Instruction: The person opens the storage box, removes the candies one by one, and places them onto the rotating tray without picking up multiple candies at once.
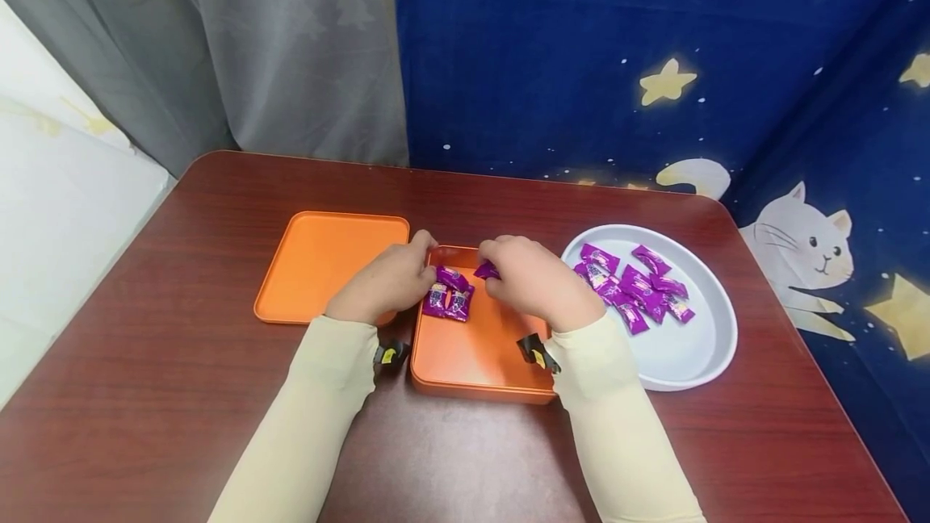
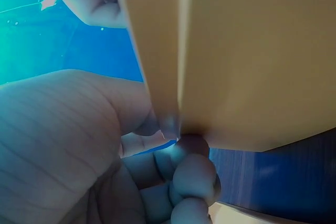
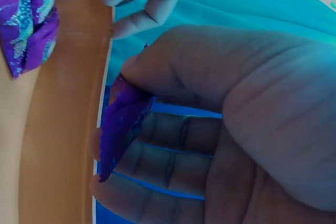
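In the head view, an orange rectangular box (image 1: pixel 483 353) stands in the middle of the table, with several purple wrapped candies (image 1: pixel 446 302) grouped in its back left part. My left hand (image 1: pixel 385 281) grips the box's left wall near the back corner. The left wrist view has the thumb and fingers (image 2: pixel 194 177) around the wall's edge. Over the box's back right part, my right hand (image 1: pixel 534 277) pinches one purple wrapped candy (image 3: pixel 123 119) between thumb and fingers. Part of that candy is hidden behind the hand in the head view.
A round white tray (image 1: pixel 697 353) at the right bears a heap of several purple candies (image 1: pixel 639 289). Flat on the table at the left lies an orange lid (image 1: pixel 334 265), its right side partly behind the left hand. Curtains (image 1: pixel 545 63) hang behind the brown table (image 1: pixel 182 394).
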The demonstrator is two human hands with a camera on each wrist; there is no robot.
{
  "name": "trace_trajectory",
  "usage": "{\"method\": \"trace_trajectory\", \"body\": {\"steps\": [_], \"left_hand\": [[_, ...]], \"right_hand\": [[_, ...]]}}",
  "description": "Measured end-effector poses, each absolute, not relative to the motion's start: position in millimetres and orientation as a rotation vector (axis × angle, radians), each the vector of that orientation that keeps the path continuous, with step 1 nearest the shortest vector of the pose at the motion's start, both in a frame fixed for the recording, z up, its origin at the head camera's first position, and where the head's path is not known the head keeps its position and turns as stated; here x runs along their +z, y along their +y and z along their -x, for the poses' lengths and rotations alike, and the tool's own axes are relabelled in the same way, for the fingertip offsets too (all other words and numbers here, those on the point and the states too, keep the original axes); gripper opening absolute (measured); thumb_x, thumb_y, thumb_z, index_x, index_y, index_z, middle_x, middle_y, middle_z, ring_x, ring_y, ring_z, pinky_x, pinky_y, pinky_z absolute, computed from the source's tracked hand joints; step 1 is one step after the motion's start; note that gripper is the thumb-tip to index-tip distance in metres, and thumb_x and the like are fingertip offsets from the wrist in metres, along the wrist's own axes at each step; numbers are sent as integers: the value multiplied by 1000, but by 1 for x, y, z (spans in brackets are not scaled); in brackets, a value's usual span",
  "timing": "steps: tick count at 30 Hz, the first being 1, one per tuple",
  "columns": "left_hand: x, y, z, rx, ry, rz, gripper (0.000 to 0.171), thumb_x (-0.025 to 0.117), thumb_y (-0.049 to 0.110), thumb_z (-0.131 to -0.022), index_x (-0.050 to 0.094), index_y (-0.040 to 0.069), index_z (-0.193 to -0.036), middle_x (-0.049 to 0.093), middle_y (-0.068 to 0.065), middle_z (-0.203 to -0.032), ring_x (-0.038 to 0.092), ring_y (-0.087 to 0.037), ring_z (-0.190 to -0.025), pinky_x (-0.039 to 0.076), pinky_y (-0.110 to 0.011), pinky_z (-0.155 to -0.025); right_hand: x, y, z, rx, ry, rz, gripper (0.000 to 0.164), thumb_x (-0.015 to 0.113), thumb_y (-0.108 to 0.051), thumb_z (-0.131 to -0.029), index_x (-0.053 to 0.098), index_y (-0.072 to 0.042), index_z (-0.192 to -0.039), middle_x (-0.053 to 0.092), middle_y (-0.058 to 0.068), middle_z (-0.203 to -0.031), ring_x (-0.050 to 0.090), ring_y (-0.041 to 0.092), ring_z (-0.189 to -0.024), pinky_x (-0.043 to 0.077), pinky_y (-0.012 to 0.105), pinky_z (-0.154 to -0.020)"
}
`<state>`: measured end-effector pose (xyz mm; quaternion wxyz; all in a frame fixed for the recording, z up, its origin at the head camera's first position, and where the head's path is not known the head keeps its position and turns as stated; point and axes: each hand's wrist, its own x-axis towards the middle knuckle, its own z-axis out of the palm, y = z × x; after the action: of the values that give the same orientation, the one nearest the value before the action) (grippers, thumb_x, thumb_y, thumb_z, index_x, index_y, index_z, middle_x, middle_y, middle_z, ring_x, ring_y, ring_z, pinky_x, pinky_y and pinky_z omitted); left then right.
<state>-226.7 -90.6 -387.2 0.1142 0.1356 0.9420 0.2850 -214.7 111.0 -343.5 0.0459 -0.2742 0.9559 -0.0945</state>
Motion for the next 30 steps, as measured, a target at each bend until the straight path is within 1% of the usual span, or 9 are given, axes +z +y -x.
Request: {"method": "trace_trajectory", "body": {"steps": [6,14,20,22,27,30], "left_hand": [[-387,-90,226,833,2761,-394,39,49,23,-95,38,9,-130,62,-10,-104,58,-21,-87,51,-45,-91],[-388,-90,224,844,2766,-395,38,50,23,-94,38,10,-128,63,-9,-103,59,-19,-86,51,-44,-90],[-388,-91,225,841,2771,-397,39,50,23,-94,38,9,-129,63,-9,-101,59,-19,-84,52,-44,-90],[-388,-91,225,844,2764,-387,40,51,23,-94,38,9,-129,63,-9,-102,59,-19,-85,51,-44,-90],[-389,-90,224,851,2748,-364,40,51,23,-94,38,11,-130,63,-9,-106,59,-19,-88,51,-44,-91],[-388,-90,224,851,2746,-361,39,51,23,-94,38,11,-129,63,-8,-105,59,-18,-85,53,-42,-88]], "right_hand": [[-337,119,213,-334,2949,855,21,66,-14,-81,63,-12,-101,63,1,-90,55,16,-81,54,35,-81],[-327,138,213,-442,2964,827,20,64,-12,-82,64,-10,-102,64,4,-93,56,20,-83,52,41,-83],[-322,157,214,-492,2990,751,24,64,-13,-84,62,-8,-107,64,7,-96,55,22,-83,52,43,-84],[-323,163,216,-500,2997,727,25,64,-13,-84,61,-8,-108,64,8,-95,55,23,-82,53,42,-82],[-324,175,219,-540,3007,664,27,62,-12,-85,60,-7,-112,64,9,-97,56,23,-83,54,44,-81],[-325,184,221,-557,3024,617,29,61,-10,-85,59,-6,-113,65,11,-99,57,24,-85,53,46,-84]]}}
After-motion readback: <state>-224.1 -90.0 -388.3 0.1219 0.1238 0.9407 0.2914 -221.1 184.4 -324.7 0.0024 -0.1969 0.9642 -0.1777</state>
